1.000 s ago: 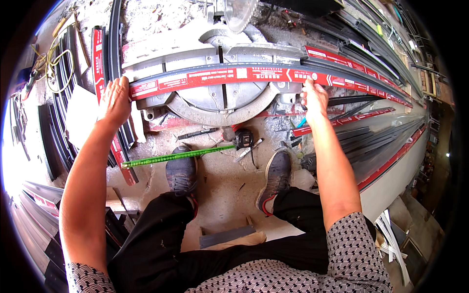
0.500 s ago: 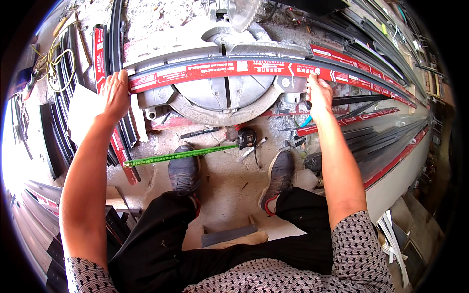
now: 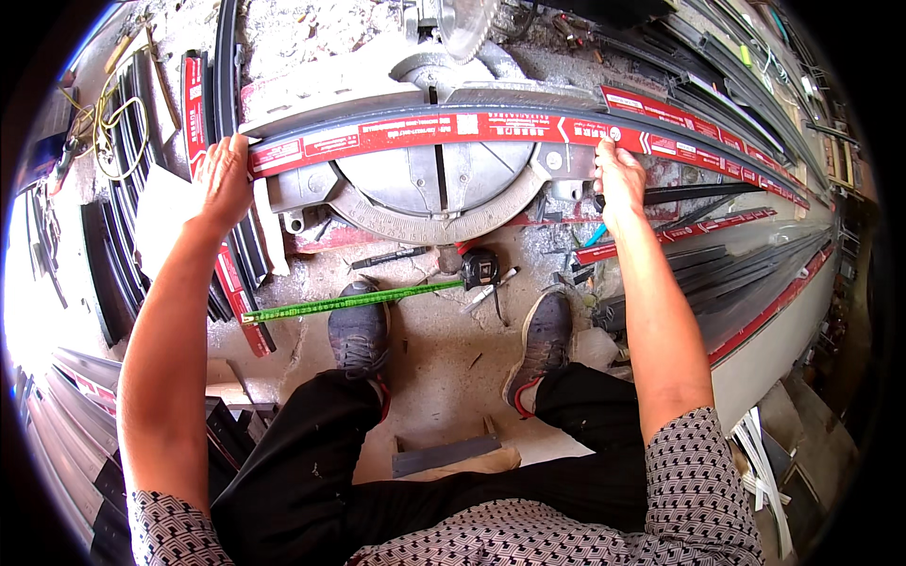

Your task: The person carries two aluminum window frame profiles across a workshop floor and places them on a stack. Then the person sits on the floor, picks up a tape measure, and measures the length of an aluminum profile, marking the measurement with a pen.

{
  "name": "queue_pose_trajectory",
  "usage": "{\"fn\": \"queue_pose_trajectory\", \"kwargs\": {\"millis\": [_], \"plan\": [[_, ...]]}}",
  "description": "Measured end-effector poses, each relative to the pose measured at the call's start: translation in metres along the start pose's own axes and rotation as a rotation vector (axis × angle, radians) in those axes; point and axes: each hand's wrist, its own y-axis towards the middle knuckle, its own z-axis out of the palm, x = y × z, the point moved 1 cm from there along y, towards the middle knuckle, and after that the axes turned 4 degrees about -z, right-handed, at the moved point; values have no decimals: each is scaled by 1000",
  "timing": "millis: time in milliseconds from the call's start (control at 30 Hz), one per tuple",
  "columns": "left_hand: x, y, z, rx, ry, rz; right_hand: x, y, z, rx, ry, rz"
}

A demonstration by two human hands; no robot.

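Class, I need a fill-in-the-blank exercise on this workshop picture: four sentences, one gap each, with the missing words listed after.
1. Both hands rest on a long dark profile with a ____ label strip.
2. The profile lies across a mitre ____ table.
3. The extended tape measure blade on the floor is ____.
4. The left hand is at the profile's ____ end.

Missing words: red; saw; green; left

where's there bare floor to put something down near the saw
The barest patch is the concrete floor between the two shoes, below the green tape measure. Crowded: the strip under the mitre saw holds a marker and tape case, and stacked profiles fill both sides beyond the hands.
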Motion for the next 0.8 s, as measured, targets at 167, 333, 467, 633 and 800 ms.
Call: {"fn": "queue_pose_trajectory", "kwargs": {"millis": [167, 333, 467, 633, 800], "plan": [[-4, 0, -2, 35, -32, -23, 0, -1, -1, 2, 2, -13], [-3, 0, -2, 26, -32, -21, -2, 1, -2, -3, 8, -12], [-2, -1, 0, -19, -43, -7, -5, 3, 1, -25, 22, -8], [-4, -1, 1, -31, -72, -24, -5, 3, -2, -14, -23, 16], [-10, 0, -6, -11, -83, -7, -1, -1, 1, -49, -33, 28]]}}
